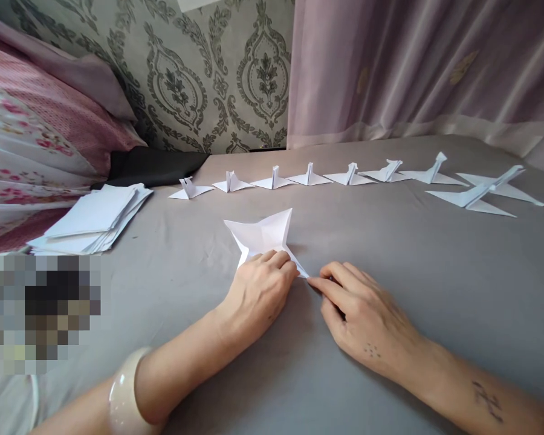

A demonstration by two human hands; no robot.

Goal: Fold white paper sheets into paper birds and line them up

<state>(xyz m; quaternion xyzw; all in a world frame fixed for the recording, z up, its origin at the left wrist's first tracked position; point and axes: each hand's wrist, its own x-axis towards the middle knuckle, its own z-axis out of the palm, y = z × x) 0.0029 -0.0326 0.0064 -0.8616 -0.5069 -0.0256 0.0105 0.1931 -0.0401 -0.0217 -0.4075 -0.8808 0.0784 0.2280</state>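
Note:
A white sheet of folded paper (265, 232), star-like with pointed corners, lies on the grey cloth in front of me. My left hand (265, 287) is closed over its near side, fingers bent down and hiding that part. At the paper's right-hand point, a fingertip of my right hand (356, 308) meets the narrow tip. The other fingers of that hand are curled, and whether the thumb also pinches the tip is hidden.
Several folded white paper figures (309, 175) stand in a row at the back; more paper figures (476, 193) lie at the right. A stack of white paper (90, 217) rests at the left, near a black item (158, 166). Curtains (367, 66) and patterned wall (217, 72) border the back.

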